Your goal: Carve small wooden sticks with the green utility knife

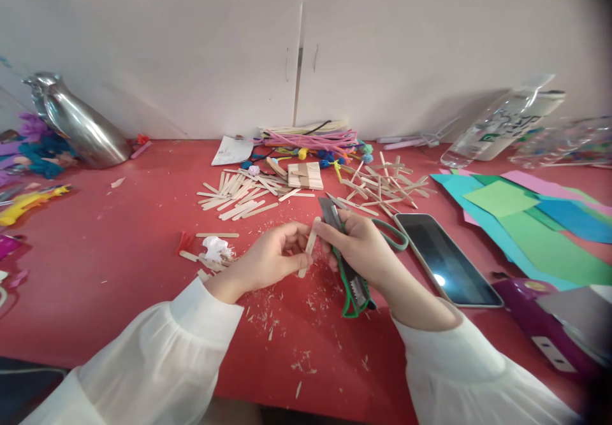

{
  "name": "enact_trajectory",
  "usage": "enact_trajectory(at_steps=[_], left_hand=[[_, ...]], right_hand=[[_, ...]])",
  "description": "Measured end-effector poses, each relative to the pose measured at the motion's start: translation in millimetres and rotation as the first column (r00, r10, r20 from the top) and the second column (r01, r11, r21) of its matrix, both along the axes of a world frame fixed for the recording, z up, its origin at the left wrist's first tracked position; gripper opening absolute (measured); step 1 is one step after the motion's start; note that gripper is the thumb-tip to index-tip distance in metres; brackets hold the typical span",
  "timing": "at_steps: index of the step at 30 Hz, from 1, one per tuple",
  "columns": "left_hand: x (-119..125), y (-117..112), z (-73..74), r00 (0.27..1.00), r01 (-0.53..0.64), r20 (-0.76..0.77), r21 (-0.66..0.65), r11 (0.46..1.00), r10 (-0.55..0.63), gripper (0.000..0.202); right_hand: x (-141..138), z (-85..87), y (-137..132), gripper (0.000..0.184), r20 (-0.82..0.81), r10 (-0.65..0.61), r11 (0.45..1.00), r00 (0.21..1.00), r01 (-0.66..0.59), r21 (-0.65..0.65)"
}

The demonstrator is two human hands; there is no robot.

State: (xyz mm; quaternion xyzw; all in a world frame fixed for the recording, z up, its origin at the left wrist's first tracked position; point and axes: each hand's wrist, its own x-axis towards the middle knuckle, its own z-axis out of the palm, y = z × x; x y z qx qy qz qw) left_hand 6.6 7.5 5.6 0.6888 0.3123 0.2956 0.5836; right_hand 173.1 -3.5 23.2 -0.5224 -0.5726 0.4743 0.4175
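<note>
My left hand (275,256) pinches a short wooden craft stick (310,244) between thumb and fingers, tilted above the red table. Close by on the right, my right hand (356,240) is closed round a pair of scissors (354,275) with green handle loops and dark metal blades. Its thumb tip reaches the upper end of the stick. Part of the scissors is hidden behind the fingers. Small wood shavings (272,310) lie scattered on the table beneath both hands. Just left of my left hand are a white crumpled piece (217,248) and a few sticks.
Piles of craft sticks (239,189) and thin split sticks (387,183) lie ahead, with pink pipe cleaners (310,138) behind. A phone (447,258), coloured paper (535,234) and a purple device (540,323) are right. A steel jug (86,125) stands left; a plastic bottle (497,122) leans back right.
</note>
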Motion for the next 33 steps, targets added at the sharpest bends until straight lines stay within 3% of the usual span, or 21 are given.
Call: enact_trajectory(at_steps=[4, 6, 12, 16, 27, 33], left_hand=[[0, -1, -4.7, 0.989, -0.146, 0.050, 0.113, 0.983, 0.141, 0.054], [-1, 0, -5.2, 0.976, -0.219, 0.040, 0.195, 0.956, 0.215, 0.052], [-2, 2, -3.2, 0.931, -0.335, -0.042, 0.292, 0.896, 0.362, 0.044], [-2, 2, -2.6, 0.923, -0.353, -0.027, 0.327, 0.876, 0.383, 0.044], [-4, 2, -5.4, 0.927, -0.353, -0.004, 0.328, 0.877, 0.374, 0.053], [-2, 5, -6.0, 0.923, -0.335, -0.075, 0.331, 0.882, 0.378, 0.014]], right_hand=[[-2, -0.3, -3, 0.015, 0.130, -0.092, 0.989, 0.987, 0.075, 0.128], [-4, -1.2, -6, 0.012, 0.236, -0.121, 0.982, 0.964, 0.082, 0.168], [-11, -3.6, -15, 0.019, 0.513, -0.045, 0.965, 0.857, -0.095, 0.243], [-12, -3.2, -15, 0.020, 0.591, -0.062, 0.952, 0.805, -0.131, 0.278], [-12, -1.4, -15, 0.021, 0.602, -0.053, 0.959, 0.796, -0.128, 0.252], [-14, -4.4, -16, 0.019, 0.637, -0.056, 0.961, 0.769, -0.131, 0.243]])
